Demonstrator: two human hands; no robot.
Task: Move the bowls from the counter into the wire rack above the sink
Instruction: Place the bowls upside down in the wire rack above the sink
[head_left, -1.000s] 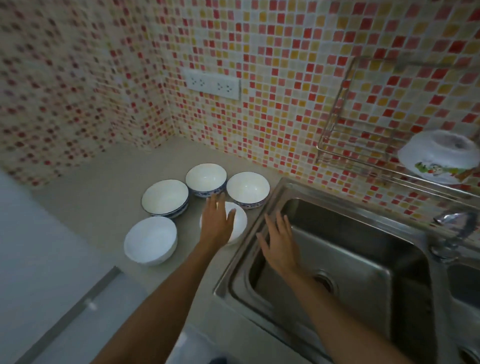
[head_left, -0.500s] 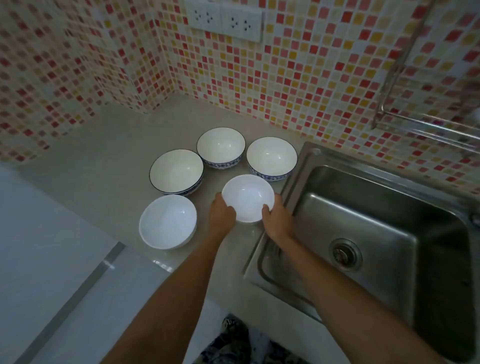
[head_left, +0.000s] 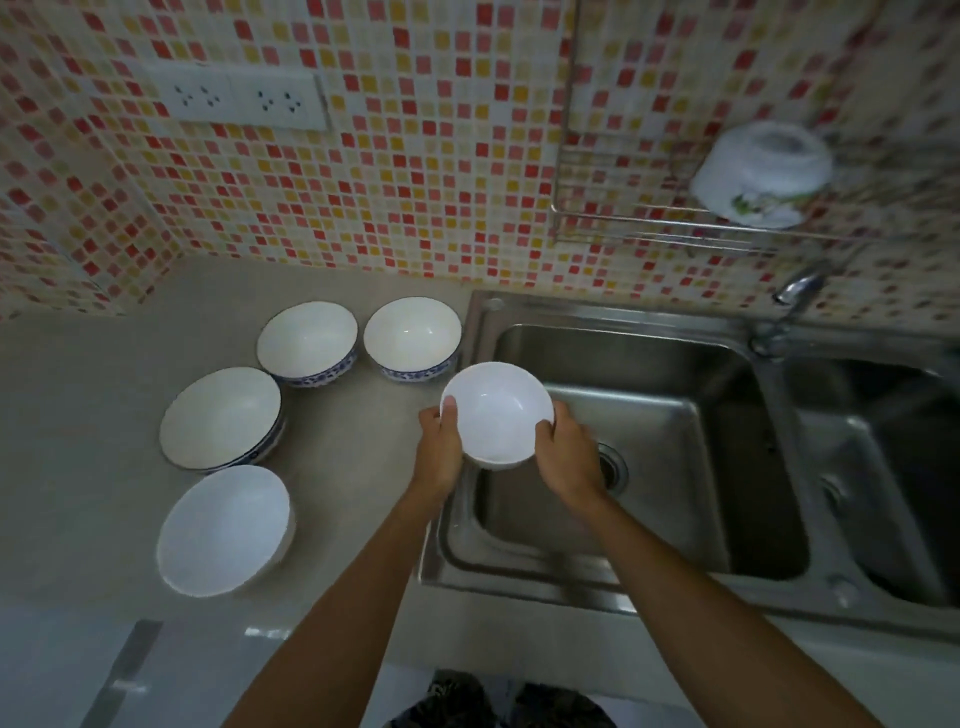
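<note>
The wire rack (head_left: 649, 228) and the overturned bowl (head_left: 761, 174) in it are blurred; the right basin (head_left: 904, 467) runs off the frame's edge; the white bowl (head_left: 496, 410) hides most fingers of both hands.

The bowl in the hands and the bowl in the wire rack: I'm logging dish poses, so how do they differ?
The plain white bowl is mouth up, gripped at its rim by the left hand and right hand over the sink's edge. The rack bowl is upside down, base showing, resting in the wire rack untouched. The held bowl has no pattern; the rack bowl has a green print near its rim. Both are white.
</note>
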